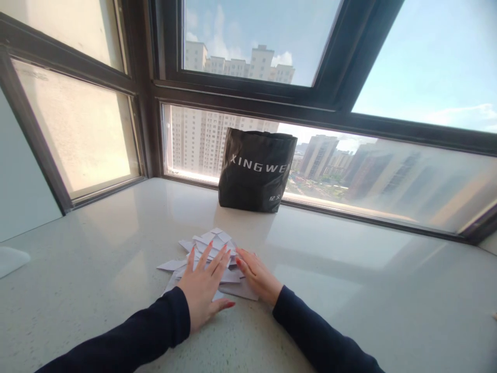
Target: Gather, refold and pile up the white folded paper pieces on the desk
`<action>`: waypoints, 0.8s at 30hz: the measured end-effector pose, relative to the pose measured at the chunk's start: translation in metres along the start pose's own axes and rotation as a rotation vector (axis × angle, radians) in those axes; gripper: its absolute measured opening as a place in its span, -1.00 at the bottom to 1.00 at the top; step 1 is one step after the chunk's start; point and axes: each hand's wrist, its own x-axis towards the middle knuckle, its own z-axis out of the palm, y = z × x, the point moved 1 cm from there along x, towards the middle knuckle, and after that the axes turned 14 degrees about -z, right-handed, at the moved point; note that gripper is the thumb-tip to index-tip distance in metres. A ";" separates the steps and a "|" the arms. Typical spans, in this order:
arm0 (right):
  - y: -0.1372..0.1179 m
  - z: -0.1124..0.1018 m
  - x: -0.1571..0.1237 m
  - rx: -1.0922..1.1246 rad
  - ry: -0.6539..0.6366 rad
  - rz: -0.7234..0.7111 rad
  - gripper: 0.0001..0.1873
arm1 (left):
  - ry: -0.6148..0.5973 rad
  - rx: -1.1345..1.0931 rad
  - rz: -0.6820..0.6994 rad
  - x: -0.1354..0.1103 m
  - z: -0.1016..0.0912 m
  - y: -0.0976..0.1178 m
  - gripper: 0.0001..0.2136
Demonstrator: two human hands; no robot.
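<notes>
A loose heap of folded white paper pieces [217, 239] lies on the pale speckled sill. My left hand [204, 292] rests flat across the heap's near left part, fingers spread and thumb out to the right. At the heap's right edge is my right hand [258, 274], laid on its side with fingers stretched forward and touching the papers. Both hands hide part of the heap, so the shape of the lower pieces cannot be made out.
Behind the papers a black bag [258, 171] with white lettering stands upright against the window. Dark window frames [248, 109] border the sill [349, 290] at the back and left. A white object [11, 260] sits at the far left edge.
</notes>
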 end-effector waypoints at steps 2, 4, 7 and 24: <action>-0.008 -0.003 -0.004 0.014 -0.011 0.001 -0.42 | -0.072 -0.153 -0.041 0.007 -0.010 -0.012 -0.29; -0.014 -0.010 -0.011 0.056 -0.022 0.027 -0.31 | -0.129 -0.301 -0.171 0.017 -0.017 -0.027 -0.40; -0.022 -0.016 -0.022 0.186 0.021 0.174 -0.19 | 0.000 -0.377 -0.419 0.034 -0.018 -0.055 -0.46; -0.015 0.011 0.027 0.251 0.219 0.208 -0.17 | 0.158 -0.318 -0.411 0.040 -0.020 -0.067 -0.69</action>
